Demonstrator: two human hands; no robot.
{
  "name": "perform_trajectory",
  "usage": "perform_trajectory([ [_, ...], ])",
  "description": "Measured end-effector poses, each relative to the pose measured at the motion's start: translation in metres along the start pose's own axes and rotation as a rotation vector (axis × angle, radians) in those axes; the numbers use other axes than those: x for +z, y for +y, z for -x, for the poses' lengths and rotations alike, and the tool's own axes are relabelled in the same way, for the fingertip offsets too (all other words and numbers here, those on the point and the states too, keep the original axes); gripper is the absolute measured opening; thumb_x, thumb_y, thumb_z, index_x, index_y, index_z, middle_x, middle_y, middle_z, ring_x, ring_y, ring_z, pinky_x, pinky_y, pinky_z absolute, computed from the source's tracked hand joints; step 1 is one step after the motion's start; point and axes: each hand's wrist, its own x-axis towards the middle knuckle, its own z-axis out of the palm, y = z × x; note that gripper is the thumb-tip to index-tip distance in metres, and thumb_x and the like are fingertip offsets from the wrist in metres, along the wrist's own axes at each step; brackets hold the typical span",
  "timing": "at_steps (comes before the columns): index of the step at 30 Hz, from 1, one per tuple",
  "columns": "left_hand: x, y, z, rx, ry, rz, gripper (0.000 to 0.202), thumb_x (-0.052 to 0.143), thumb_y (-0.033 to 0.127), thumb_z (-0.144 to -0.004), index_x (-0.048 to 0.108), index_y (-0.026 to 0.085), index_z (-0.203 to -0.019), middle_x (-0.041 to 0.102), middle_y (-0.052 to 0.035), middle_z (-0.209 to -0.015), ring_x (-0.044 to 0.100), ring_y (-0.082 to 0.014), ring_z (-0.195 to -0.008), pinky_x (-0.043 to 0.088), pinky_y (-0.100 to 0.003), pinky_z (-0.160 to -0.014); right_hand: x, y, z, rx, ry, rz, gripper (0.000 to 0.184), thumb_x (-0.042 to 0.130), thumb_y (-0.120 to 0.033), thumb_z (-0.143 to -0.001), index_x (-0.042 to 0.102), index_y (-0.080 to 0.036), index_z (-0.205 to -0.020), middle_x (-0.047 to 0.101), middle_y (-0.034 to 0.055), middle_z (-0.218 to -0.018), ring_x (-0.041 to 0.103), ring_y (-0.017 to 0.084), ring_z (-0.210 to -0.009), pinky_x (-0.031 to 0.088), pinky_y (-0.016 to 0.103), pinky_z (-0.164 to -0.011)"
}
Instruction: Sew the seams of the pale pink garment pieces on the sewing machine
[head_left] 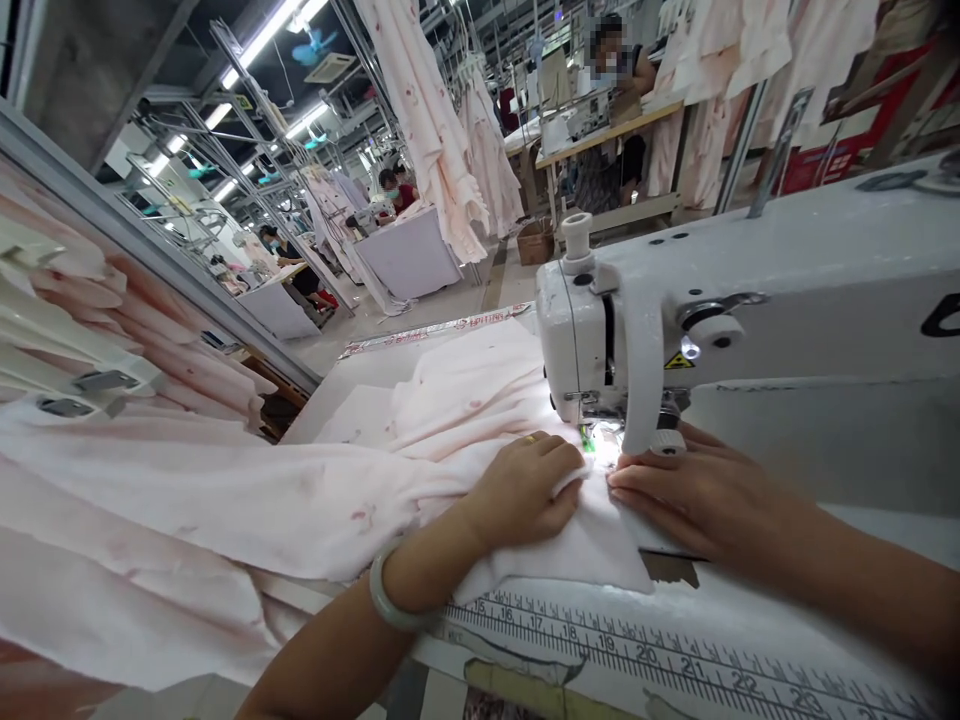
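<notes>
A pale pink garment [300, 500] lies across the sewing table and trails off to the left. My left hand [525, 490] rests on it just left of the needle, fingers curled and pinching a fold of the cloth. My right hand [690, 490] lies flat on the cloth to the right of the needle, fingers stretched out and pressed down. The white sewing machine [750, 290] stands over both hands, its lit presser foot [600, 440] between my fingertips.
A ruler strip [675, 650] runs along the table's near edge. Stacked pink pieces [97, 330] lie at left. Pink garments [435, 120] hang on overhead rails. Other people sit at sewing stations [405, 250] across the aisle.
</notes>
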Motion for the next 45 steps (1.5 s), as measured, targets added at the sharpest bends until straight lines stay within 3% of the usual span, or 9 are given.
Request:
perform_trajectory([
  [5, 0.000, -0.002, 0.001, -0.053, 0.026, 0.058, 0.010, 0.052, 0.025, -0.105, 0.061, 0.020, -0.109, 0.074, -0.0066, -0.095, 0.069, -0.0213, -0.086, 0.055, -0.033, -0.077, 0.004, 0.001, 0.003, 0.026, 0.012, -0.005, 0.040, 0.038, -0.031, -0.121, 0.077, -0.023, -0.119, 0.080, 0.0027, -0.091, 0.071, 0.023, -0.081, 0.050, 0.047, -0.099],
  [9, 0.001, 0.000, 0.002, -0.022, 0.068, 0.030, 0.017, 0.051, 0.024, -0.109, 0.064, 0.017, -0.116, 0.077, -0.0108, -0.108, 0.072, -0.0228, -0.098, 0.059, -0.034, -0.084, 0.003, -0.001, 0.001, 0.015, -0.058, -0.002, 0.047, 0.033, -0.031, -0.122, 0.077, -0.025, -0.108, 0.080, 0.0048, -0.096, 0.072, 0.025, -0.087, 0.049, 0.048, -0.099],
  [16, 0.002, 0.001, 0.002, 0.039, 0.079, 0.001, 0.021, 0.056, 0.016, -0.106, 0.070, 0.017, -0.122, 0.079, -0.0096, -0.119, 0.073, -0.0212, -0.108, 0.061, -0.035, -0.094, 0.000, -0.005, -0.002, 0.014, -0.032, -0.018, 0.050, 0.033, -0.030, -0.122, 0.080, -0.027, -0.104, 0.076, 0.0028, -0.086, 0.070, 0.026, -0.082, 0.048, 0.047, -0.094],
  [23, 0.002, 0.003, 0.003, 0.113, -0.022, -0.120, 0.033, 0.055, 0.007, -0.103, 0.072, 0.017, -0.129, 0.079, -0.0091, -0.121, 0.073, -0.0220, -0.111, 0.062, -0.037, -0.096, -0.006, -0.005, -0.004, 0.011, -0.018, -0.025, 0.048, 0.037, -0.029, -0.120, 0.080, -0.027, -0.099, 0.074, 0.0013, -0.079, 0.069, 0.024, -0.077, 0.049, 0.048, -0.097],
  [26, 0.002, 0.004, 0.004, 0.145, -0.031, -0.181, 0.030, 0.052, 0.008, -0.107, 0.073, 0.017, -0.125, 0.078, -0.0095, -0.122, 0.072, -0.0219, -0.111, 0.062, -0.037, -0.098, -0.002, -0.001, 0.000, 0.025, 0.014, -0.021, 0.038, 0.042, -0.028, -0.118, 0.078, -0.026, -0.108, 0.076, 0.0005, -0.082, 0.072, 0.024, -0.080, 0.049, 0.047, -0.100],
  [30, 0.004, 0.003, 0.004, 0.163, -0.010, -0.210, 0.021, 0.054, 0.011, -0.109, 0.074, 0.015, -0.114, 0.077, -0.0095, -0.113, 0.070, -0.0209, -0.105, 0.061, -0.035, -0.094, 0.004, 0.002, 0.003, 0.006, -0.003, 0.022, 0.035, 0.042, -0.027, -0.119, 0.071, -0.027, -0.137, 0.082, 0.0002, -0.097, 0.074, 0.022, -0.081, 0.047, 0.047, -0.105],
  [34, 0.007, 0.003, 0.004, 0.183, 0.002, -0.197, 0.023, 0.051, 0.008, -0.110, 0.073, 0.014, -0.113, 0.077, -0.0085, -0.111, 0.070, -0.0192, -0.098, 0.061, -0.033, -0.093, 0.006, 0.000, 0.001, -0.029, 0.005, 0.102, 0.038, 0.037, -0.027, -0.120, 0.075, -0.026, -0.118, 0.080, 0.0011, -0.091, 0.071, 0.023, -0.074, 0.046, 0.048, -0.103],
  [37, 0.007, 0.005, 0.003, 0.179, -0.053, -0.214, 0.024, 0.049, 0.007, -0.110, 0.072, 0.014, -0.111, 0.076, -0.0092, -0.112, 0.070, -0.0193, -0.099, 0.061, -0.034, -0.096, 0.007, -0.004, 0.000, -0.029, 0.005, 0.175, 0.040, 0.038, -0.018, -0.115, 0.075, -0.026, -0.103, 0.081, 0.0026, -0.092, 0.073, 0.024, -0.076, 0.046, 0.049, -0.107],
  [45, 0.006, 0.009, 0.003, 0.179, -0.071, -0.229, 0.020, 0.053, 0.007, -0.109, 0.072, 0.010, -0.118, 0.075, -0.0102, -0.112, 0.071, -0.0202, -0.101, 0.062, -0.034, -0.095, 0.011, -0.006, -0.001, -0.078, 0.044, 0.256, 0.042, 0.039, -0.002, -0.099, 0.072, -0.026, -0.095, 0.082, 0.0044, -0.092, 0.077, 0.028, -0.079, 0.048, 0.052, -0.106],
])
